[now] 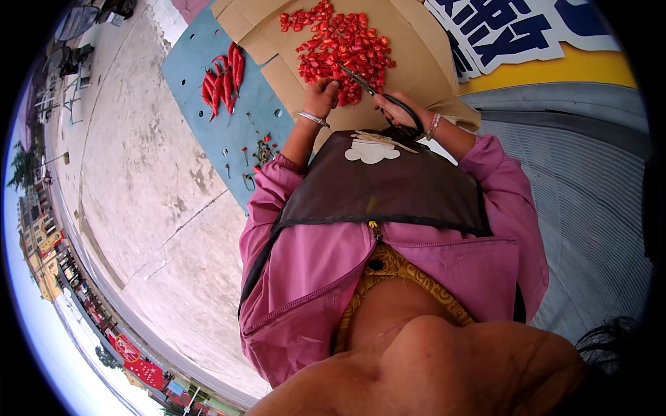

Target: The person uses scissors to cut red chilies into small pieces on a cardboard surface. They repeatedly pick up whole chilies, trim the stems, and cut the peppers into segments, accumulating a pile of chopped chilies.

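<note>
A pair of scissors (359, 79) with black handles is gripped in my right hand (398, 110), its blades pointing left over a pile of cut red chili pieces (346, 47). My left hand (321, 97) is at the pile's near edge, close to the blades, with thumb and fingers drawn together. Whether a bit of chili is pinched there I cannot tell. The pieces lie on a flattened cardboard sheet (416, 52). Several whole red chilies (222, 80) are heaped to the left, on a blue perforated board (187, 62).
Cut-off green chili stems (264, 151) are scattered on the blue board near my left forearm. A brown apron (385, 190) covers my front. At right are a ribbed grey panel (583, 208) and a yellow surface with printed signs (520, 31). Concrete pavement (140, 156) lies left.
</note>
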